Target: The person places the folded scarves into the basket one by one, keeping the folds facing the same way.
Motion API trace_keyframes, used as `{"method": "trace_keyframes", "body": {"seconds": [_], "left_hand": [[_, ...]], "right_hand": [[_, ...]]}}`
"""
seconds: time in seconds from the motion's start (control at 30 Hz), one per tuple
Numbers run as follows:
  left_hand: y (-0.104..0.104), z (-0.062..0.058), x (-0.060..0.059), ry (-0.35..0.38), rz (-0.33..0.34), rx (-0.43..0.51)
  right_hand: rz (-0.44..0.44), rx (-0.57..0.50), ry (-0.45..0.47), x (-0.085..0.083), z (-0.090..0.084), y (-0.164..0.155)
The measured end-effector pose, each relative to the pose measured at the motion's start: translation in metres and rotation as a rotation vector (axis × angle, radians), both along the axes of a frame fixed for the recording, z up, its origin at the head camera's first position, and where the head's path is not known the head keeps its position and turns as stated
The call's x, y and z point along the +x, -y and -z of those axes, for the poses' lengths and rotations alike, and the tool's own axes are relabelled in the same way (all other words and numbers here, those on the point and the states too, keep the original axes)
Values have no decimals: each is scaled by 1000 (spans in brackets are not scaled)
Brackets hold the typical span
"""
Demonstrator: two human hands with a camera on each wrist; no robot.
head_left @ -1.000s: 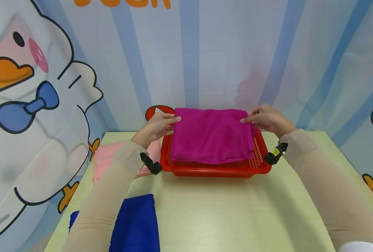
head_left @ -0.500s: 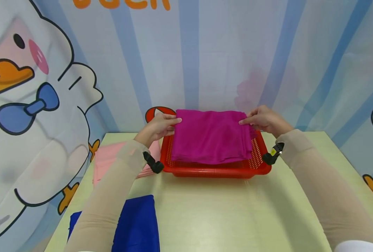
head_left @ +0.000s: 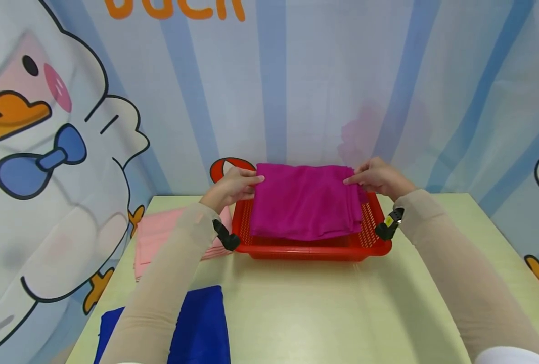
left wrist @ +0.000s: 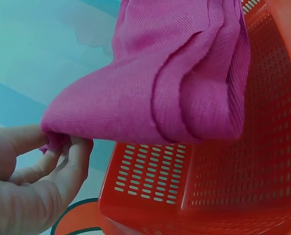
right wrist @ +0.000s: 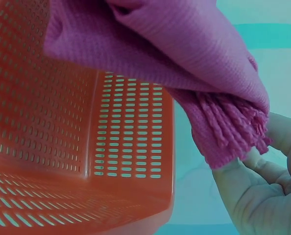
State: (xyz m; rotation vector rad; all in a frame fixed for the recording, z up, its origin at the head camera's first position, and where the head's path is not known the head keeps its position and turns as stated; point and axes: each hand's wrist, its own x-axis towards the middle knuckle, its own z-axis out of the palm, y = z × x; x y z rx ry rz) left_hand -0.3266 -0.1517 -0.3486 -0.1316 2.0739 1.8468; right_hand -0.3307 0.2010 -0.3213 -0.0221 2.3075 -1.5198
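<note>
A folded magenta scarf [head_left: 307, 202] is held out over a red plastic basket [head_left: 315, 251] with slotted walls. My left hand [head_left: 231, 187] pinches its far left corner between thumb and fingers. At the far right corner my right hand [head_left: 380, 178] pinches the cloth the same way. In the left wrist view several folded layers of the scarf [left wrist: 150, 98] hang above the basket [left wrist: 150, 171]. Twisted fringe shows at the end of the scarf [right wrist: 229, 122] beside the fingers in the right wrist view. Much of the basket's inside is hidden under the cloth in the head view.
A folded pink cloth [head_left: 158, 230] lies left of the basket, partly behind the left forearm. Nearer the front left lies a folded blue cloth [head_left: 203, 323]. The pale table [head_left: 306, 308] ends at a printed duck backdrop [head_left: 315, 91] behind and at the sides.
Both hands have come slightly closer together and shifted a little lower in the view with the scarf. The head view has tilted up slightly. Basket and other cloths stay put.
</note>
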Motion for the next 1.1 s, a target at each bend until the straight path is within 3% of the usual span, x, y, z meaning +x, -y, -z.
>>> {"method": "trace_keyframes", "body": {"seconds": [0.47, 1.1], "left_hand": [[-5, 8, -6, -1, 23, -49], [-12, 21, -11, 20, 48, -82]], "right_hand": [[-12, 37, -13, -7, 12, -1], [-96, 74, 2, -11, 23, 1]]}}
